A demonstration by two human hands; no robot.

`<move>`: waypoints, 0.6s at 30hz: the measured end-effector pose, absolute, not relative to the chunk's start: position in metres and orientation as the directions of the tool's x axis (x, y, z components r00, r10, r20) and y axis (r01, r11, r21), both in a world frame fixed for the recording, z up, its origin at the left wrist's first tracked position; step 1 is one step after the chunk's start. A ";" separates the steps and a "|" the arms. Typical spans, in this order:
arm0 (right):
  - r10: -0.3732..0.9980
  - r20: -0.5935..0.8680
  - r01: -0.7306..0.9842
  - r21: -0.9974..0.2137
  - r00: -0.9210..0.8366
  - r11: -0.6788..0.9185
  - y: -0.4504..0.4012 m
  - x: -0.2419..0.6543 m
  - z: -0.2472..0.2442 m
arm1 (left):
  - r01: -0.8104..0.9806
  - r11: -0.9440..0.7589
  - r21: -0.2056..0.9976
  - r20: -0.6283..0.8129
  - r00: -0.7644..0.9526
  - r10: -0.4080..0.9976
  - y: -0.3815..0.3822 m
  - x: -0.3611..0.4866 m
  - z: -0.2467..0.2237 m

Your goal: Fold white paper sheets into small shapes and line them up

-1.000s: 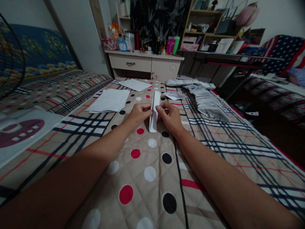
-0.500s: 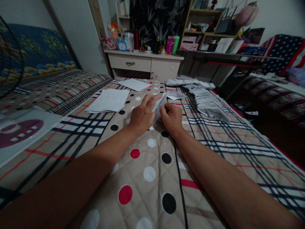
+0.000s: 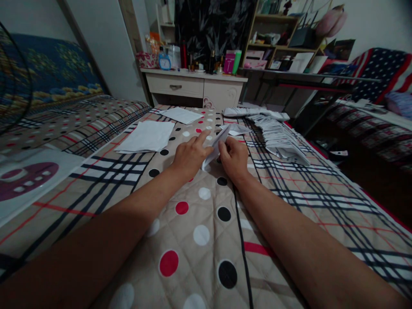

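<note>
On the bed (image 3: pixel 206 214), the person's right hand (image 3: pixel 234 159) and left hand (image 3: pixel 189 159) meet over a folded white paper (image 3: pixel 216 148), its top leaning right. A second ago both hands pinched it as a narrow strip; now the left hand's fingers are spread, one or more at the paper's left side, and whether they grip cannot be told. The right hand's fingers are curled in and seem to hold the other side. Folding looks partway done, as the paper stands creased rather than flat.

Beyond the bed stands a dresser (image 3: pixel 188 89). A folded pile (image 3: pixel 280 137) lies to the right, a stack (image 3: pixel 144 136) to the left. Just behind the paper, a small piece (image 3: pixel 236 129) is the likeliest obstacle.
</note>
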State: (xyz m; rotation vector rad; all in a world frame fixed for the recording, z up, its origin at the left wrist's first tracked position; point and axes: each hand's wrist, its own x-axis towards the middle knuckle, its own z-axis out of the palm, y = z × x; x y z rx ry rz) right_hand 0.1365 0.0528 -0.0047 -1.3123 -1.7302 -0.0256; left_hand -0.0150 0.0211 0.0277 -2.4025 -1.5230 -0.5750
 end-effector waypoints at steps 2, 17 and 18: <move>0.753 0.658 0.731 -0.510 -0.008 0.453 0.052 0.137 -0.005 | 0.906 -0.424 -0.004 0.457 0.379 0.805 0.022 -0.015 0.028; 0.866 0.484 0.668 -0.686 0.123 0.289 0.061 0.139 -0.009 | 0.861 -0.507 -0.045 0.504 0.458 0.733 0.026 -0.020 0.024; 0.877 0.472 0.675 -0.677 0.092 0.294 0.062 0.138 -0.011 | 0.856 -0.514 -0.054 0.507 0.467 0.725 0.026 -0.019 0.024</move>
